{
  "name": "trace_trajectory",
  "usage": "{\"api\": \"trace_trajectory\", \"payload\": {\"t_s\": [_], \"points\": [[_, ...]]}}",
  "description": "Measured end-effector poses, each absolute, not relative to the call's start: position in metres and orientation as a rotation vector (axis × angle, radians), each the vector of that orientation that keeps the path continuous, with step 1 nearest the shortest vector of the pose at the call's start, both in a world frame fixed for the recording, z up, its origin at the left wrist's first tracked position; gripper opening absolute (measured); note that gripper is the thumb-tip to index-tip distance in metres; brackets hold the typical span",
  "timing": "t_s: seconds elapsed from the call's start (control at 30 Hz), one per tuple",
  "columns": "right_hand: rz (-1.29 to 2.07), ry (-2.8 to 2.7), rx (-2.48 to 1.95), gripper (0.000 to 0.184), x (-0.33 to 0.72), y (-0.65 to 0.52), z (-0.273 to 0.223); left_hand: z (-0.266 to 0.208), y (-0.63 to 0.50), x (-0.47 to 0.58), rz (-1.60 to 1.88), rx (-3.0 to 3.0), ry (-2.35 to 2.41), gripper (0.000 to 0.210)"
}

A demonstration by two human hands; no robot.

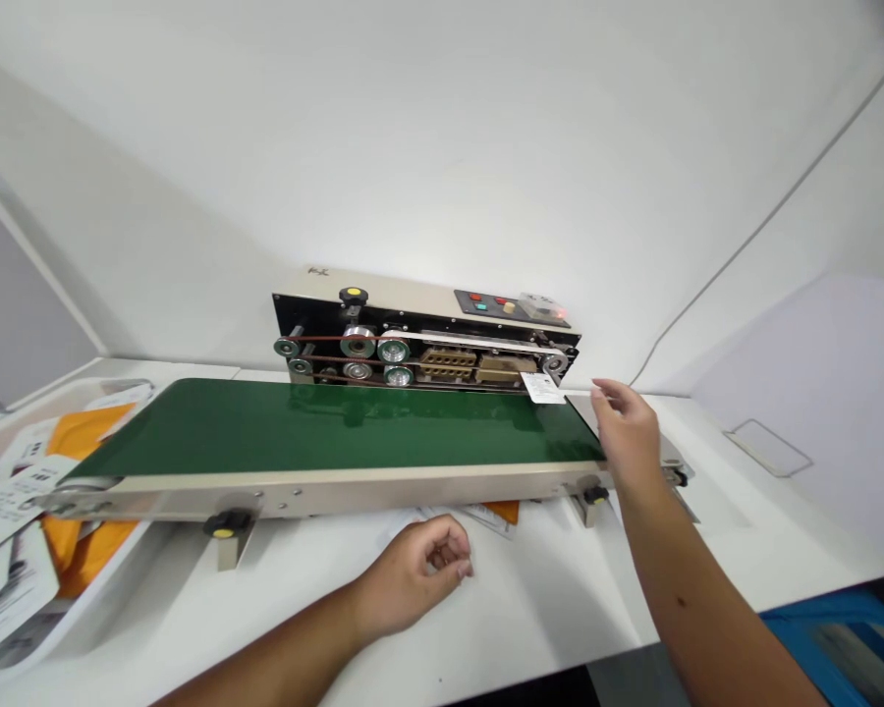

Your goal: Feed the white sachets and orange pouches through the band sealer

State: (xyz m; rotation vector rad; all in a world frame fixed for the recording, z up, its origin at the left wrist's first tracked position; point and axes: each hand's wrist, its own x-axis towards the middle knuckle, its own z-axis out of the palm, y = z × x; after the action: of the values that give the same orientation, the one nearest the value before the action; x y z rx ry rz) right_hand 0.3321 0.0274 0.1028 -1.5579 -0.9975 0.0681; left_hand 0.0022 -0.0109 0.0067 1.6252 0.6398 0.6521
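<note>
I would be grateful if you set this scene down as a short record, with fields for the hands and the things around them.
Left hand: left hand loosely curled over the white table, nothing visible in it
Right hand: right hand beside the right end of the green belt, apart from the white packet
Packet: white packet at the right part of the machine, over the belt
Left side: plastic bin holding white and orange packets

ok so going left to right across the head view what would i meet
White bin, front-left black knob, left hand, white packet at the machine, right hand, wire handle.
</note>
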Motion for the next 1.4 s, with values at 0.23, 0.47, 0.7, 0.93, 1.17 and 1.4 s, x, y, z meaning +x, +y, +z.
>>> {"api": "trace_trajectory", "payload": {"t_s": [0.23, 0.47, 0.7, 0.93, 1.17, 1.4], "points": [[0.381, -1.886, -1.450, 0.024, 0.283, -0.062, 0.026, 0.007, -0.011, 0.003, 0.663, 1.687, 0.678, 0.009], [0.451, -2.101, -1.708, 0.053, 0.254, -0.052, -0.021, 0.005, -0.006, 0.003, 0.692, 1.734, 0.679, 0.008], [0.312, -2.077, -1.907, 0.067, 0.243, -0.048, -0.041, 0.005, -0.006, 0.003, 0.676, 1.756, 0.711, 0.006], [0.347, -2.079, -1.803, 0.056, 0.246, -0.041, -0.033, 0.003, -0.006, 0.001, 0.667, 1.812, 0.725, 0.005], [0.469, -2.253, -1.449, 0.066, 0.245, -0.055, -0.033, 0.003, -0.005, 0.000, 0.711, 1.943, 0.703, 0.005], [0.617, -2.410, -1.025, 0.056, 0.231, -0.063, -0.006, 0.001, -0.005, -0.003, 0.697, 2.297, 0.619, 0.031]]}}
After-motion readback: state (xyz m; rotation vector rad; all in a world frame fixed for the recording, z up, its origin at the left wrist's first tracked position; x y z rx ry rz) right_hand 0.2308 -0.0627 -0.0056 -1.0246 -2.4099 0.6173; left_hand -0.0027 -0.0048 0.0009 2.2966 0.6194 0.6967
